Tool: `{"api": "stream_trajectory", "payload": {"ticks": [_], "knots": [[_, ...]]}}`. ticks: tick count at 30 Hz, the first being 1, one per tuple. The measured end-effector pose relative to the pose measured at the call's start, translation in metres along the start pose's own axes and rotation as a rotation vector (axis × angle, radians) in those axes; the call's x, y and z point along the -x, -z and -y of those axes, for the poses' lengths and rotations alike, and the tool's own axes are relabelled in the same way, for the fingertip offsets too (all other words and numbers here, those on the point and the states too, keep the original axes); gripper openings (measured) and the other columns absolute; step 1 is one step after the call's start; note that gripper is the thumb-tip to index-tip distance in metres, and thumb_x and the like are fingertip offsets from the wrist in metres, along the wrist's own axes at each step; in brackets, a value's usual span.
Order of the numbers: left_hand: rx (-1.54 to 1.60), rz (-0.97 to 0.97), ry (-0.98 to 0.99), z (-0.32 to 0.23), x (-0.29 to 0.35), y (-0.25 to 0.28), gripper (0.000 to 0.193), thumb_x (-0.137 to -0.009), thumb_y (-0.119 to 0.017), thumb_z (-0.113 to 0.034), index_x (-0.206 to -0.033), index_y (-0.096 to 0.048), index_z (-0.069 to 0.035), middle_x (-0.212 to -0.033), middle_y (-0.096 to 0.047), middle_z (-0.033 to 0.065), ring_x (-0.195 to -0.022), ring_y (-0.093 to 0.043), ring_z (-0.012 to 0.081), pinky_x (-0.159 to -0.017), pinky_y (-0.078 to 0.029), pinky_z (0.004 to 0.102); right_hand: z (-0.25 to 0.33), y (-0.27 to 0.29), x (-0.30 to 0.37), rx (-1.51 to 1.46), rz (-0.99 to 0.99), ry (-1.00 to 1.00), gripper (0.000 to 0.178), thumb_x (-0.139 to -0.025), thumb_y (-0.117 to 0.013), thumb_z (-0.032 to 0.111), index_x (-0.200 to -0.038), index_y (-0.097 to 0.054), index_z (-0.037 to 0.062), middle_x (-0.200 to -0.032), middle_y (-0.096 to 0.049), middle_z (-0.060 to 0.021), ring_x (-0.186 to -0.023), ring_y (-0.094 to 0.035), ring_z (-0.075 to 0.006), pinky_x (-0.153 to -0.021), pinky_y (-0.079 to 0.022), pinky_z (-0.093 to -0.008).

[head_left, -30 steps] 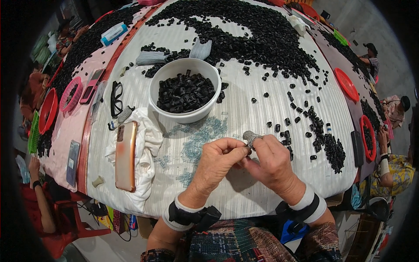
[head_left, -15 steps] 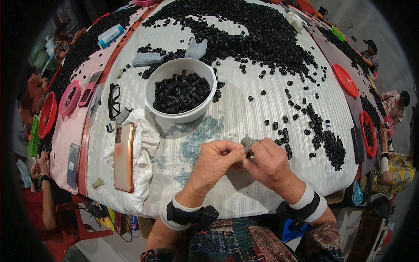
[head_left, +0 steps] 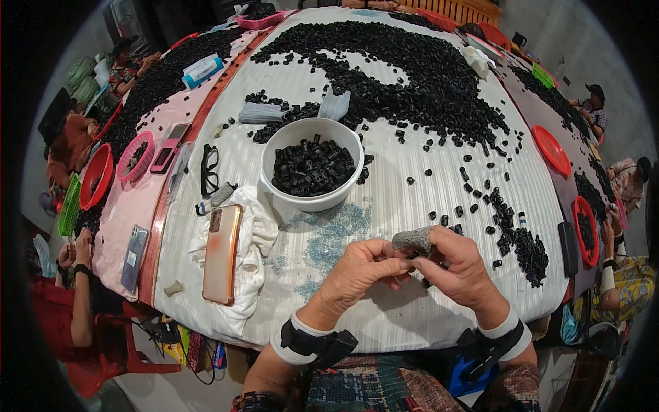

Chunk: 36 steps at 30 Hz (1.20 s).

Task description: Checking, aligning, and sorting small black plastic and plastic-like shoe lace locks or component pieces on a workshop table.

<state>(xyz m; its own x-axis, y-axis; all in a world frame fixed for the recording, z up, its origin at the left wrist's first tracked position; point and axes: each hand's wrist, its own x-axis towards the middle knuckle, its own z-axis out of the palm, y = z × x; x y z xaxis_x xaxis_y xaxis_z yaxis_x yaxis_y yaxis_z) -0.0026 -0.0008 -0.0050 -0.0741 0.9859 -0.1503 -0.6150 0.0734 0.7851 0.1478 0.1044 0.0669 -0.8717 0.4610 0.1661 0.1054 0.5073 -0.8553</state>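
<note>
My left hand (head_left: 360, 272) and my right hand (head_left: 458, 264) meet over the near part of a white-covered table (head_left: 384, 206). Their fingertips pinch a small black plastic piece (head_left: 414, 257) between them. A grey fabric cot (head_left: 412, 239) covers a finger of my right hand. Just beyond stands a white bowl (head_left: 312, 163) holding several black pieces. A large heap of black pieces (head_left: 412, 69) spreads over the far half of the table. A smaller scatter of black pieces (head_left: 511, 233) lies to the right of my right hand.
A phone in an orange case (head_left: 222, 254) lies on a white cloth (head_left: 257, 237) at the left. Black glasses (head_left: 209, 169) lie beyond it. Red baskets (head_left: 551, 150) sit on neighbouring tables. Other people sit at the left (head_left: 75, 130) and right edges (head_left: 628, 275).
My hands stay together at the same spot, fingers shifting slightly around the small piece. The view has tilted a little; nothing else moved.
</note>
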Motion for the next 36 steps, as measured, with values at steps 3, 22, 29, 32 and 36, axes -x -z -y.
{"api": "stream_trajectory", "payload": {"ticks": [3, 22, 29, 32, 36], "knots": [[0.029, -0.003, 0.039, -0.004, 0.000, -0.004, 0.016, -0.085, -0.065, -0.010, -0.094, -0.063, 0.003, -0.084, -0.066, 0.0109, -0.071, -0.066, 0.0149, -0.059, -0.054, 0.0238, -0.019, -0.002, 0.002, -0.139, -0.039, 0.016, 0.018, -0.078, -0.062, -0.001, -0.096, -0.060, -0.0025, -0.080, -0.056, -0.0069, -0.065, -0.054, -0.0078, -0.055, -0.044, -0.0226], [-0.035, -0.145, 0.042, -0.003, -0.001, -0.001, 0.013, -0.087, -0.063, -0.011, -0.095, -0.063, 0.000, -0.087, -0.066, 0.0109, -0.069, -0.065, 0.0146, -0.056, -0.054, 0.0241, 0.011, 0.011, -0.073, 0.010, -0.157, 0.136, 0.025, -0.086, -0.058, 0.008, -0.109, -0.054, -0.0007, -0.088, -0.061, -0.0050, -0.078, -0.059, -0.0095, -0.064, -0.050, -0.0238], [-0.065, -0.181, 0.035, -0.005, -0.001, -0.004, 0.012, -0.088, -0.061, -0.011, -0.094, -0.062, -0.001, -0.085, -0.066, 0.0108, -0.068, -0.065, 0.0121, -0.053, -0.055, 0.0225, -0.031, 0.044, -0.006, 0.416, -0.143, -0.046, 0.012, -0.083, -0.059, 0.005, -0.093, -0.057, -0.0006, -0.071, -0.057, -0.0086, -0.059, -0.054, -0.0134, -0.052, -0.046, -0.0273], [-0.020, -0.190, -0.036, -0.006, 0.000, -0.002, 0.012, -0.087, -0.062, -0.012, -0.092, -0.061, -0.001, -0.085, -0.065, 0.0111, -0.068, -0.065, 0.0134, -0.054, -0.056, 0.0243, -0.035, 0.042, 0.018, 0.464, -0.087, -0.026, 0.013, -0.082, -0.060, 0.001, -0.094, -0.059, 0.0000, -0.072, -0.057, -0.0093, -0.058, -0.055, -0.0147, -0.052, -0.046, -0.0281], [0.123, -0.238, -0.159, -0.007, 0.000, 0.002, 0.015, -0.089, -0.058, -0.016, -0.089, -0.060, -0.001, -0.083, -0.063, 0.0104, -0.069, -0.063, 0.0144, -0.055, -0.055, 0.0278, -0.046, 0.028, 0.043, 0.423, -0.014, 0.017, 0.018, -0.076, -0.063, -0.002, -0.093, -0.058, 0.0006, -0.071, -0.054, -0.0097, -0.062, -0.057, -0.0198, -0.055, -0.047, -0.0316]]}}
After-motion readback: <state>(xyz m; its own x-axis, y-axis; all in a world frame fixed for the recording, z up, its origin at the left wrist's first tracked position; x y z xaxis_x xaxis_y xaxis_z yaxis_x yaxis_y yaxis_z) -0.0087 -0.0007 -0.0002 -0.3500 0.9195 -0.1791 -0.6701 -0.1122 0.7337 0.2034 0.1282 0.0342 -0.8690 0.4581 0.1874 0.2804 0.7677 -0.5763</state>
